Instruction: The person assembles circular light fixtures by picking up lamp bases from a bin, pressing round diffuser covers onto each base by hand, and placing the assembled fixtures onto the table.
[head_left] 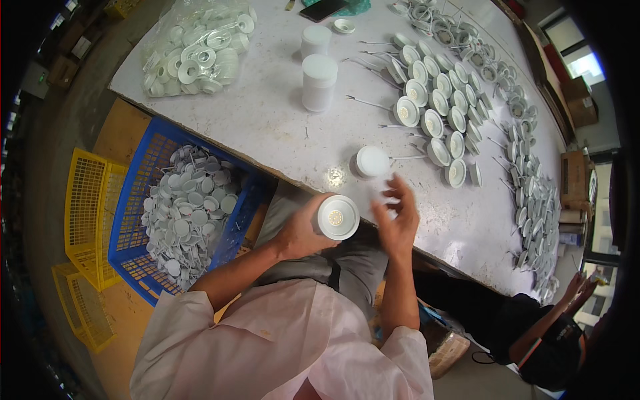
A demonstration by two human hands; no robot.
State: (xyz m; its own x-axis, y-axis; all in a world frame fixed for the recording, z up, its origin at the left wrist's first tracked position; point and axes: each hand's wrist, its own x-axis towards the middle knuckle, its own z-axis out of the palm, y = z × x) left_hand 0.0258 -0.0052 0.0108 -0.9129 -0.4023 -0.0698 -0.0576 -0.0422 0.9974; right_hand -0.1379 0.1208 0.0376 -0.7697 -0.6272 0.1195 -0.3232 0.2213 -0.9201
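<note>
My left hand is closed around a round white LED downlight, held over my lap by the table's front edge. Its face is up, showing a white rim and a yellowish cluster of LEDs in the middle. My right hand hovers just to the right of it, fingers apart and a little blurred, with nothing visible in them. Close beyond those fingers, a short stack of white round covers stands on the table. Two taller stacks of white discs, one nearer and one behind, stand farther back.
Rows of wired downlights fill the table's right half. A clear bag of white rings lies far left, and a dark phone at the back. Left of my lap, a blue basket holds many white discs. Another person works at right.
</note>
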